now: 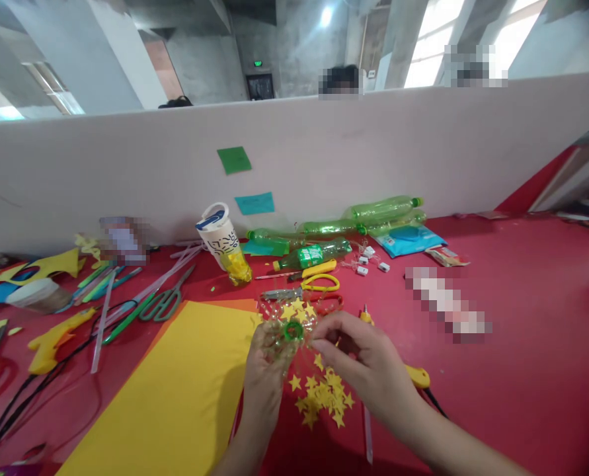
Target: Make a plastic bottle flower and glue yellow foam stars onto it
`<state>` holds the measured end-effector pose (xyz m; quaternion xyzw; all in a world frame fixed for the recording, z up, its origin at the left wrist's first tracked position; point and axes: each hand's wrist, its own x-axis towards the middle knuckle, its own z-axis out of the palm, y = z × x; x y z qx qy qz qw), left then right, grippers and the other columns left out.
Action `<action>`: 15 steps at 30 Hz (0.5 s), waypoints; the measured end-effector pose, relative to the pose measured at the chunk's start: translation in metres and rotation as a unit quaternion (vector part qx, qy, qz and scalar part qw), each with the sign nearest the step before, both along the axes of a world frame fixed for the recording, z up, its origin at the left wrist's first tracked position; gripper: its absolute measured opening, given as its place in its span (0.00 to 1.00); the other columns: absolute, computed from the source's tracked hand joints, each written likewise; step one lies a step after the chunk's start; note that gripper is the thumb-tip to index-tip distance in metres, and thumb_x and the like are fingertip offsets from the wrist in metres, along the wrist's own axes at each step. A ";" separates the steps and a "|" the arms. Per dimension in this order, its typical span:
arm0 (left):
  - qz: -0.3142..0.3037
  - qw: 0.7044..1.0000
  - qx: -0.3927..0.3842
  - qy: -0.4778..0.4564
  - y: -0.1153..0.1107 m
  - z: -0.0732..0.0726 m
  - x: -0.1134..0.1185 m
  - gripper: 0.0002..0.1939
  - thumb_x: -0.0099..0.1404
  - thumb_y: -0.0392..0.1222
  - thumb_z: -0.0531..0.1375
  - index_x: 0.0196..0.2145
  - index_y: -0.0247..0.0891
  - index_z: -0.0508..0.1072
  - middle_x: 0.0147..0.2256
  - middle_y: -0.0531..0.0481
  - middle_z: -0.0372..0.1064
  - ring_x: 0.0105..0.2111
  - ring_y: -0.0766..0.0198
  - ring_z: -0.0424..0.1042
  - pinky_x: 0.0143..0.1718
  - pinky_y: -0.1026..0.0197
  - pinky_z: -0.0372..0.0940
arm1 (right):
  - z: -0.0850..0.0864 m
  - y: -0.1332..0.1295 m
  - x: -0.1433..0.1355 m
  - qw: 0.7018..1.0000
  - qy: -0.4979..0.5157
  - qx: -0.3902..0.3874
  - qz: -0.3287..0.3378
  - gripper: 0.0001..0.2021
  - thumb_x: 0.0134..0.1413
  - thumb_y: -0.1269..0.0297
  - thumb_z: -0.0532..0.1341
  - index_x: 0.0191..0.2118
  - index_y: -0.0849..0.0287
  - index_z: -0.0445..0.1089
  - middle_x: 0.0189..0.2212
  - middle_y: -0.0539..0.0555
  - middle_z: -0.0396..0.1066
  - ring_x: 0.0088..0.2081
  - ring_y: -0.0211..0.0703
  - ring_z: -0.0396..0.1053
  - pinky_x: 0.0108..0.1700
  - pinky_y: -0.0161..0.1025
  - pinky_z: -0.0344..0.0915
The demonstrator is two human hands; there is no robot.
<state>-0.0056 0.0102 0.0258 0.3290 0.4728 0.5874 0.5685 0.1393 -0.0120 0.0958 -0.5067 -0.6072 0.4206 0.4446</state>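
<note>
My left hand (267, 360) is closed around a clear plastic bottle piece (278, 325) with a green ring-like neck (293, 330) facing me. Yellow paper stars (298, 309) sit on its upper part. Just right of the neck, my right hand (356, 350) is closed with thumb and forefinger pinched; whatever may be between the fingertips is too small to make out. Below both hands, a heap of yellow stars (326, 395) lies on the red table (472, 410).
Yellow sheets (160, 390) lie at left, near grey scissors (162, 304) and a yellow glue gun (59, 340). Behind my hands are yellow-handled scissors (318, 283), green bottles (318, 253) and a white cup (219, 238). A white partition (324, 158) stands beyond.
</note>
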 end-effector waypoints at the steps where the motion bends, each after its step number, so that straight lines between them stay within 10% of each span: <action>1: 0.004 1.000 -0.002 -0.006 0.000 0.000 0.000 0.17 0.47 0.36 0.68 0.35 0.42 0.69 0.34 0.53 0.72 0.36 0.62 0.73 0.42 0.61 0.65 | 0.001 0.000 0.001 1.000 0.014 0.001 0.011 0.03 0.54 0.67 0.58 0.31 0.55 0.68 0.30 0.49 0.70 0.30 0.37 0.66 0.28 0.33 0.59; 8: 0.047 0.998 0.005 0.036 0.002 0.007 -0.004 0.16 0.46 0.37 0.69 0.32 0.45 0.69 0.33 0.55 0.72 0.36 0.60 0.73 0.41 0.60 0.67 | 0.005 0.003 0.008 0.994 0.060 -0.076 0.050 0.04 0.53 0.65 0.60 0.29 0.55 0.68 0.24 0.48 0.66 0.24 0.34 0.64 0.25 0.31 0.58; 15: 0.092 0.995 -0.012 0.041 0.004 -0.002 -0.013 0.17 0.46 0.36 0.68 0.34 0.47 0.70 0.37 0.54 0.75 0.37 0.59 0.74 0.39 0.60 0.68 | 0.000 0.006 0.009 0.914 0.279 -0.239 0.170 0.07 0.53 0.61 0.61 0.31 0.58 0.64 0.27 0.51 0.74 0.27 0.37 0.72 0.29 0.34 0.67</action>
